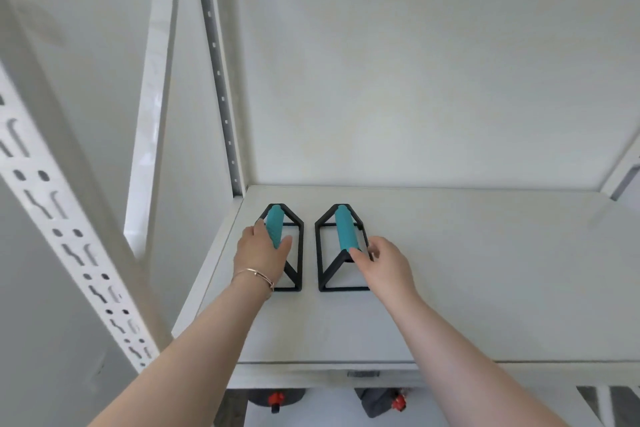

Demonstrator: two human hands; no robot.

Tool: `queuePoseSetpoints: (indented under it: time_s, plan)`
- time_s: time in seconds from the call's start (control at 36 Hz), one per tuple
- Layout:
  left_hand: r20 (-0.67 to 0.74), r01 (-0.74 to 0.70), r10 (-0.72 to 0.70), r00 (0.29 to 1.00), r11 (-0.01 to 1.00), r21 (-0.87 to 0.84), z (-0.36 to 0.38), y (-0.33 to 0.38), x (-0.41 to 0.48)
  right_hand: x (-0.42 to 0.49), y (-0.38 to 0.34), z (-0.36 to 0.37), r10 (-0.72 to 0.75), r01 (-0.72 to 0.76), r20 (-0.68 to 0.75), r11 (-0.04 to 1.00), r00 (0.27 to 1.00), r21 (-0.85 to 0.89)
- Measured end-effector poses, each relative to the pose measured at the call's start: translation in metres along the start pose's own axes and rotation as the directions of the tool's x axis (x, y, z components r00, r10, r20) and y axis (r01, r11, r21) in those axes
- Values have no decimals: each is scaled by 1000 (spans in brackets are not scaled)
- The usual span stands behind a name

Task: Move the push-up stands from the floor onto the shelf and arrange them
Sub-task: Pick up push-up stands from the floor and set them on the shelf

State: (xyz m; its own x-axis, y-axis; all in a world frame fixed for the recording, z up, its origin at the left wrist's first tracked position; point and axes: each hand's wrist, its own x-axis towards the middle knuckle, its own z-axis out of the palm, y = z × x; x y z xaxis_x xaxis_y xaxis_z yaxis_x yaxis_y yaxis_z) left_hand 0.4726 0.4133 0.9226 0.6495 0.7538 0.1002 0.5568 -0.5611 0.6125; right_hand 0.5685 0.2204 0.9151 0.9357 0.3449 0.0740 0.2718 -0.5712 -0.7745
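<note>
Two push-up stands with black triangular frames and teal grips stand side by side, parallel, on the left part of the white shelf (pixel 485 270). My left hand (pixel 261 250) lies over the near end of the left push-up stand (pixel 276 218), with fingers and thumb wrapped around its teal grip. My right hand (pixel 384 263) is beside the near end of the right push-up stand (pixel 346 229). Its fingers are spread, and the fingertips touch the frame's near apex.
A perforated white upright (pixel 69 236) rises at the shelf's front left and a grey one (pixel 221 97) at the back left corner. A white wall closes the back. Under the shelf's front edge sit two dark objects with red parts (pixel 275 400).
</note>
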Motion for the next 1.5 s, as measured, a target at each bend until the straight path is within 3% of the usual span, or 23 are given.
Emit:
queuePoseSetpoints:
  time_s: [0.19, 0.33, 0.47, 0.58, 0.83, 1.03, 1.19, 1.42, 1.5]
  plan:
    - [-153, -234, 292, 944, 920, 314, 23, 17, -73, -42, 50, -31, -290, 241, -120, 919, 949, -313]
    - [-67, -360, 445, 893, 795, 488, 53, 41, -143, -77, 101, -61, -475, 371, -107, 792, 874, -485]
    - [117, -388, 391, 913, 741, 548, 91, 70, -227, -121, 159, -101, -574, 451, -78, 712, 815, -538]
    - [163, -378, 349, 923, 736, 561, 125, 86, -298, -159, 216, -134, -584, 465, -67, 705, 809, -535]
    - [351, -344, 159, 923, 751, 564, 215, 73, -419, -246, 356, -170, -381, 356, 44, 810, 924, -466]
    - [541, -390, 34, 840, 732, 559, 301, 19, -463, -293, 458, -142, -128, 206, 187, 845, 974, -493]
    - [678, -438, -67, 732, 716, 543, 401, -55, -480, -311, 563, -67, 68, 77, 254, 850, 965, -521]
    - [733, -404, -181, 656, 735, 544, 585, -192, -489, -323, 729, 75, 245, -5, 333, 812, 911, -583]
    - [719, -328, -252, 648, 759, 562, 653, -241, -492, -328, 786, 128, 324, -76, 330, 806, 886, -586]
